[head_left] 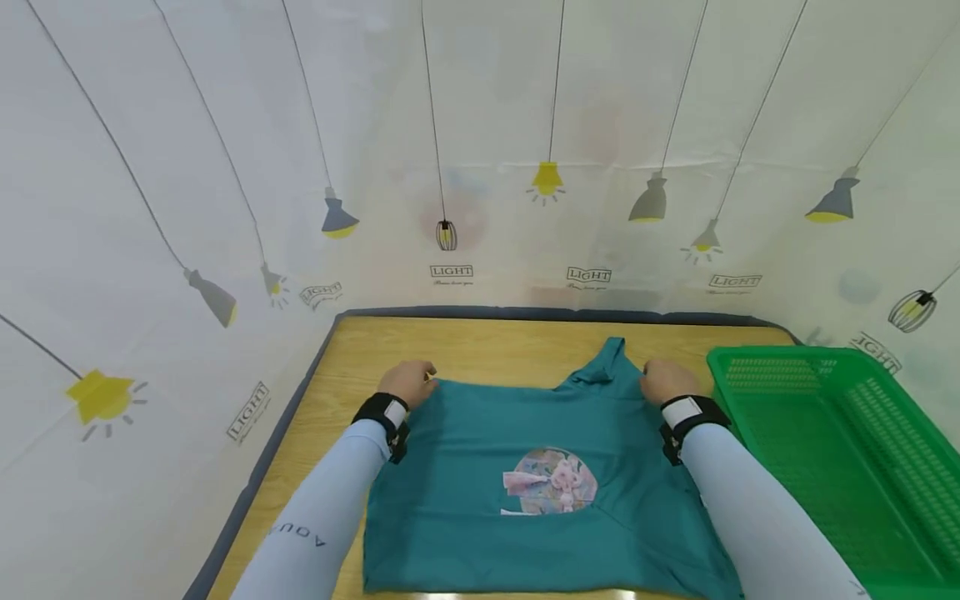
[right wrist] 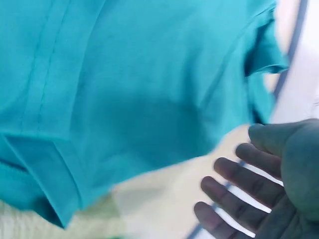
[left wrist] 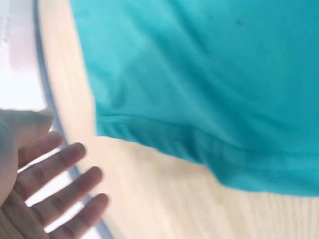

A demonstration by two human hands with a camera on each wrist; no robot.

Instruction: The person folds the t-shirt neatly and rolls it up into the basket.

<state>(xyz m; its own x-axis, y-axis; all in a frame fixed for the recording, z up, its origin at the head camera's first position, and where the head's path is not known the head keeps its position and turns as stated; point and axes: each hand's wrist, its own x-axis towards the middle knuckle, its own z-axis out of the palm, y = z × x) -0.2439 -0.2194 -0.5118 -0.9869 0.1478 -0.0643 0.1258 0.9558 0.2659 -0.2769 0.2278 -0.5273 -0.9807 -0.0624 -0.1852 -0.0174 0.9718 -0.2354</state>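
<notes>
A teal short-sleeved shirt (head_left: 457,533) lies spread on the table, a round floral print (head_left: 555,481) on its front. One sleeve (head_left: 617,358) sticks up at its far edge. My left hand (head_left: 407,383) is at the shirt's far left corner. In the left wrist view, the fingers (left wrist: 65,191) are spread beside the hem and grip no cloth. Near the sleeve, my right hand (head_left: 667,382) is by the far right part of the shirt. Its fingers (right wrist: 249,181) are also extended and apart in the right wrist view, beside the fabric.
A green plastic basket (head_left: 795,360) stands to the right, close to my right forearm. The wooden table (head_left: 480,332) has a dark border along its back and left edges. Behind it hangs a pale sheet (head_left: 495,100) printed with lamps.
</notes>
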